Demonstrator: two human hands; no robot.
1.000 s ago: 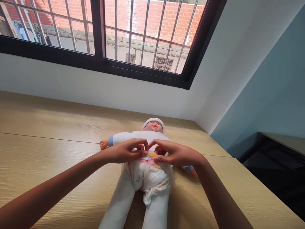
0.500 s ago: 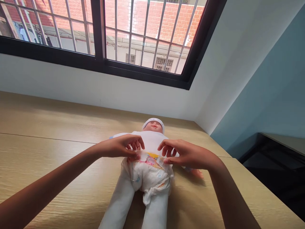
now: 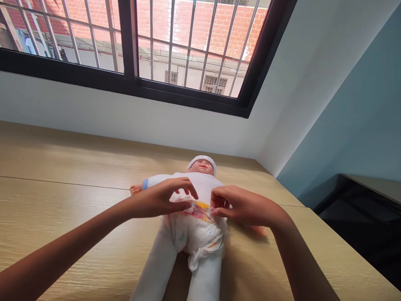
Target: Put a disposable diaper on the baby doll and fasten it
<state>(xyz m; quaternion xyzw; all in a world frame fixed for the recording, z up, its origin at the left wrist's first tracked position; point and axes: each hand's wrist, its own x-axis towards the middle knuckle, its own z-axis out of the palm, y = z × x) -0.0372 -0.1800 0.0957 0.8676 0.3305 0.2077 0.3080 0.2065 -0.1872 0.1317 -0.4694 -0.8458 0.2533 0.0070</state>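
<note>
A baby doll [image 3: 205,182] in a white top, white legs and a white cap lies on its back, head away from me. Round its hips is a white diaper [image 3: 200,230] with a yellow and pink printed front band. Over the waist's left side hovers my left hand [image 3: 175,194], thumb and fingers apart, nothing between them. My right hand [image 3: 236,205] has its thumb and fingers pinched at the right end of the printed band, on the diaper's edge. Part of the doll's belly and its right-side arm are hidden behind my hands.
The doll lies on a light wooden table [image 3: 78,242] with a seam across it. Behind stands a white wall under a black-framed window [image 3: 188,94] with metal bars. Beyond the table's right edge is a dark piece of furniture [image 3: 354,217].
My left hand has shifted right and its fingers have come off the diaper's left side; the doll's left-side hand now shows. My right hand's fingers have closed at the band.
</note>
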